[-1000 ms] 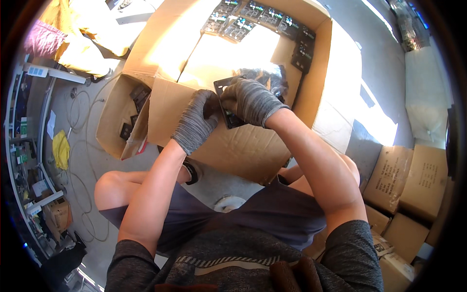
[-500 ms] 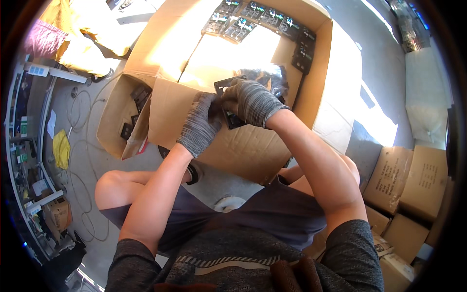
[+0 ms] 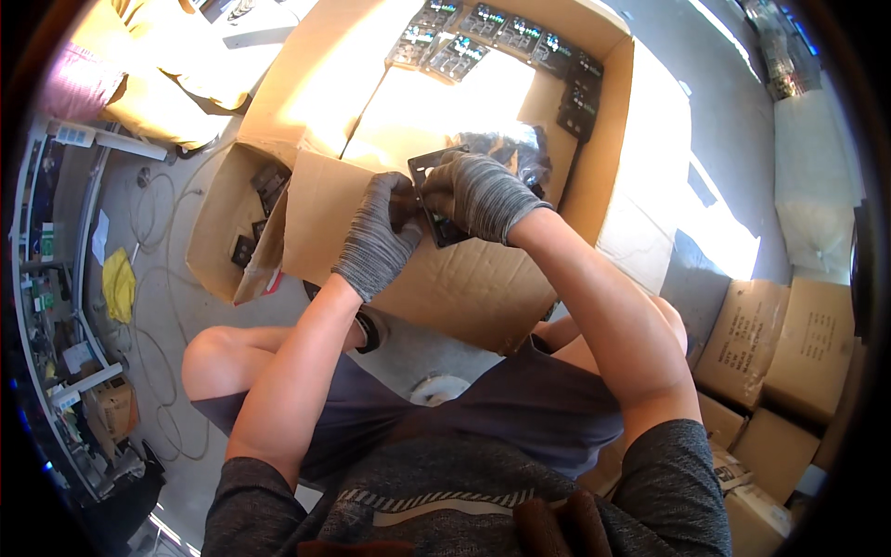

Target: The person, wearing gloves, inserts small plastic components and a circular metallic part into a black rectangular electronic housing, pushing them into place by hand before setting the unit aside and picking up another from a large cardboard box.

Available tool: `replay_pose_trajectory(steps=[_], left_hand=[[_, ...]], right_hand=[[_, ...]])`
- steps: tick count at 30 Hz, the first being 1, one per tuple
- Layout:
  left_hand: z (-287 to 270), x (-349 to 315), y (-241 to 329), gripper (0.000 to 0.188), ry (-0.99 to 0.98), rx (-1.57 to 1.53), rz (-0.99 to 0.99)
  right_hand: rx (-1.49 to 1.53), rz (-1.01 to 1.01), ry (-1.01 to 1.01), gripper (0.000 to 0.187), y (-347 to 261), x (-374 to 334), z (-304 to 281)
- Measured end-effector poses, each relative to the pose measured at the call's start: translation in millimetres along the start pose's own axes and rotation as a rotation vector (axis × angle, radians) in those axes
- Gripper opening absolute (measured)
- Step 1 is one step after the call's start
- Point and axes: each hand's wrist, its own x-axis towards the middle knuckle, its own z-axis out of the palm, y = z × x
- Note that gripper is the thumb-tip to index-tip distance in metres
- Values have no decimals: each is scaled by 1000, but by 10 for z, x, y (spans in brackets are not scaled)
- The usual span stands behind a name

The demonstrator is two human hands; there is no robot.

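Note:
Both hands wear grey knit gloves with dark fingertips. My right hand (image 3: 487,197) grips a thin black rectangular plate with cut-outs (image 3: 419,165), held tilted above the near side of a large open cardboard box (image 3: 408,278). Its fingers cover the middle of the plate. Beside the plate's left edge is my left hand (image 3: 379,232), with fingers curled together; what they pinch, if anything, is hidden. Just beyond my right hand, inside the box, lies a clear plastic bag with dark contents (image 3: 524,148).
Several black square modules with printed faces (image 3: 459,58) line the box's far and right sides. A smaller carton (image 3: 215,223) with black parts stands at left. Closed cartons (image 3: 742,334) are stacked at right. A cable (image 3: 170,278) and yellow cloth (image 3: 118,283) lie on the floor.
My left hand has shifted slightly left, away from the plate's edge, so more of the plate shows. My right hand keeps its grip, almost unmoved.

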Motion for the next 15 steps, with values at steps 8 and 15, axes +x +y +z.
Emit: replay_pose_trajectory(steps=[8, 15], left_hand=[[-58, 95, 66, 14, -158, -268, -481], [64, 25, 60, 14, 175, 1, -5]], right_hand=[[-149, -139, 52, 20, 98, 10, 50], [-52, -73, 39, 19, 75, 12, 56]])
